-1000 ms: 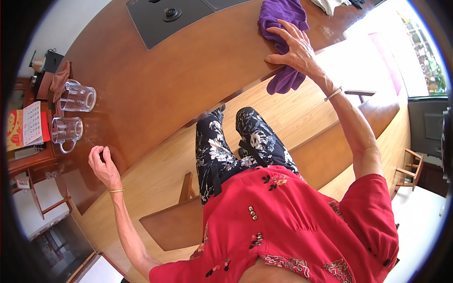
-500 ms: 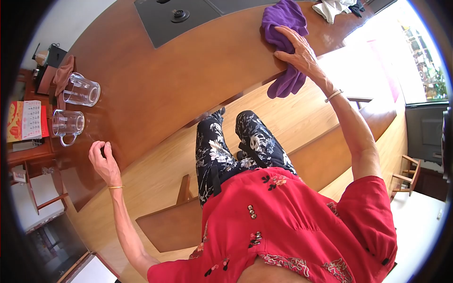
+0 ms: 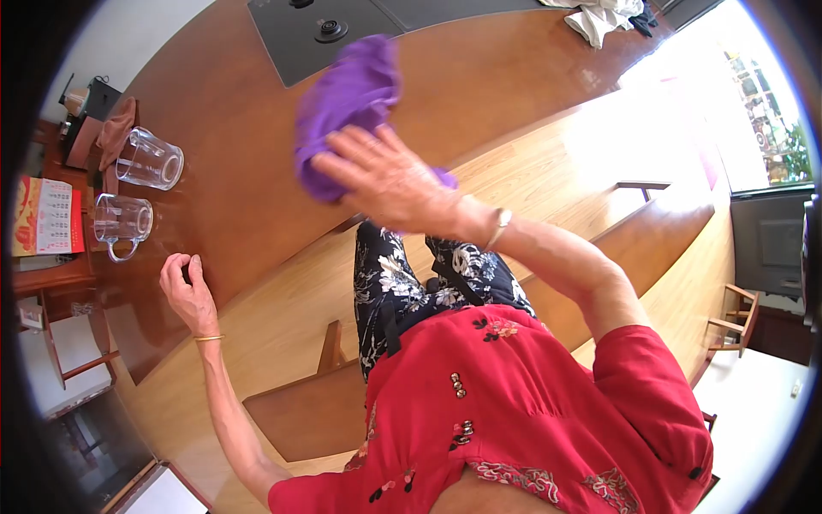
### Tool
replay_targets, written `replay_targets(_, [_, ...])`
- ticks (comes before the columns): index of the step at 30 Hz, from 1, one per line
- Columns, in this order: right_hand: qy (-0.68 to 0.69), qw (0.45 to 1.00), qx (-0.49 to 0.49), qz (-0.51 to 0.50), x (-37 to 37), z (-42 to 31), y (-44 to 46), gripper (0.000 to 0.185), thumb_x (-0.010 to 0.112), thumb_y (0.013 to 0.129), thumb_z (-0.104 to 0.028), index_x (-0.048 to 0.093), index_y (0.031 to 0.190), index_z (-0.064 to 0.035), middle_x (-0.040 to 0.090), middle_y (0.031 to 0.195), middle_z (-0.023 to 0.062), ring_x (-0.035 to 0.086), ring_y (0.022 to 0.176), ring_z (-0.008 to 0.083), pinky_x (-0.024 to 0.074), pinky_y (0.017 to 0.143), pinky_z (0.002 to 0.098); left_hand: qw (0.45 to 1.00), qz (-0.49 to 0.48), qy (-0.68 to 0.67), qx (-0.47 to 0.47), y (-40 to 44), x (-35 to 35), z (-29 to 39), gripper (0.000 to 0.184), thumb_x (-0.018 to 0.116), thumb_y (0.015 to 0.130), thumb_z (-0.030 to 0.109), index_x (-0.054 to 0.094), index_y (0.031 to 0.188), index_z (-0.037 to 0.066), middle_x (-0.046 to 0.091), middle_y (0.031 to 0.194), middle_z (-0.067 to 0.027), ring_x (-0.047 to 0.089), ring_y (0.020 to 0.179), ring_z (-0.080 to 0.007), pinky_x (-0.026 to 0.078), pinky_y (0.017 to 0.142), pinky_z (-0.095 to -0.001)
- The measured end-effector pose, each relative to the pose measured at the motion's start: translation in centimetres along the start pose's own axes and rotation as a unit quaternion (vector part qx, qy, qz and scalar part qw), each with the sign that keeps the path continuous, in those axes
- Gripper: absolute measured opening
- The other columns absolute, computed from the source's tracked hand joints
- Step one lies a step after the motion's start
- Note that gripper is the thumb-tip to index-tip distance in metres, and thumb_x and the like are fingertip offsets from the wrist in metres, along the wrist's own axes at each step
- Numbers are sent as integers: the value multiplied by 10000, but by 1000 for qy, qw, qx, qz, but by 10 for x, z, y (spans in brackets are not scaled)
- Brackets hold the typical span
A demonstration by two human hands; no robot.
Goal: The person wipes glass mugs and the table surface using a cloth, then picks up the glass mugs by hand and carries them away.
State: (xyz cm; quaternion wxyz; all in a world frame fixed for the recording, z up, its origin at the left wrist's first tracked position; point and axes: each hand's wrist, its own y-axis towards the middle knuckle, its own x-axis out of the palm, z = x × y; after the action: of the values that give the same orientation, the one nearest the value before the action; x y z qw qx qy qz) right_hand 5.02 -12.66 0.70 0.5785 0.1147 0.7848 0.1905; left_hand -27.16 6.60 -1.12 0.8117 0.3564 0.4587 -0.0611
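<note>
A bunched purple cloth (image 3: 351, 111) lies on the brown wooden table (image 3: 231, 171), slightly blurred by motion. My right hand (image 3: 385, 176) is on top of it, palm down, with the fingers pressing and holding the cloth against the tabletop. Part of the cloth shows beneath the wrist side of this hand. At the left, my left hand (image 3: 190, 295) rests by the table's near edge, with loosely curved fingers, a gap between thumb and forefinger, and nothing seen in it. Closest to that hand stands a clear glass mug (image 3: 124, 221).
A clear glass pitcher (image 3: 151, 160) stands behind the mug, beside a brown cloth (image 3: 117, 133). A black cooktop panel (image 3: 342, 30) is set into the table. White cloth (image 3: 597, 23) lies at the far right. A wooden bench (image 3: 308, 411) is behind my legs.
My right hand has swept left across the table with the purple cloth, from near the right end to the middle. My left hand has stayed almost still.
</note>
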Motion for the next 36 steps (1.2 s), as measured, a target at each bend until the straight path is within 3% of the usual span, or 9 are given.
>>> replay_targets(8, [59,993,-97,-15,9,-17,4,493,643,834,-270,471,1292,-209,403,1387,165,382,1288,339,321,1043,516,1000,12,5,-4,0,1,3,146,643,867,141,601,927,15,604,1047,-110,537,1001,-285,427,864,-400])
replay_targets(13, [67,990,-124,-3,-10,9,-18,529,684,725,-160,537,1233,-179,480,1333,132,472,1199,281,360,997,513,1000,27,-5,9,0,2,4,130,650,851,123,590,899,19,605,1026,-111,536,990,-292,431,863,-392])
replay_targets(17, [243,969,2,41,-22,24,-23,434,671,623,-30,667,1050,-103,664,1007,90,595,1000,296,449,907,444,999,38,-15,5,2,2,10,111,657,824,115,599,855,26,608,997,-110,541,963,-292,421,869,-395])
replay_targets(18, [241,960,138,29,-32,15,-21,415,631,666,9,658,1073,-71,675,954,78,632,933,232,510,812,381,999,42,-14,7,3,-1,12,108,662,812,107,599,855,31,608,986,-107,541,968,-292,423,868,-396])
replay_targets(19, [431,862,264,37,-37,12,-15,384,584,730,27,647,1101,-49,674,941,58,632,901,151,530,753,309,998,53,-14,19,3,1,9,113,671,800,104,598,852,36,607,975,-100,545,963,-291,429,860,-397])
replay_targets(27, [318,835,293,341,-74,40,43,234,727,830,-181,696,980,-5,649,825,-6,554,760,76,459,709,223,997,73,-27,9,1,0,9,143,679,781,107,565,843,47,583,950,-94,533,947,-310,425,830,-420])
replay_targets(30, [385,774,242,440,-87,41,64,375,723,838,-215,627,1138,-12,626,883,-4,571,796,93,475,744,229,997,70,-25,4,1,0,10,141,674,779,103,561,842,47,576,950,-91,528,959,-307,419,834,-423])
replay_targets(34, [355,880,201,244,-78,26,64,523,738,821,-243,551,1266,-40,625,1106,54,584,971,141,469,873,277,996,78,-24,16,2,-2,10,142,670,778,97,555,845,45,564,939,-86,521,967,-304,419,825,-419])
replay_targets(36, [282,952,112,-22,-62,20,58,616,732,807,-301,501,1324,-57,523,1333,139,499,1218,243,393,1025,369,997,77,-22,12,1,-2,9,137,667,780,90,555,848,47,557,934,-85,518,963,-302,417,823,-420])
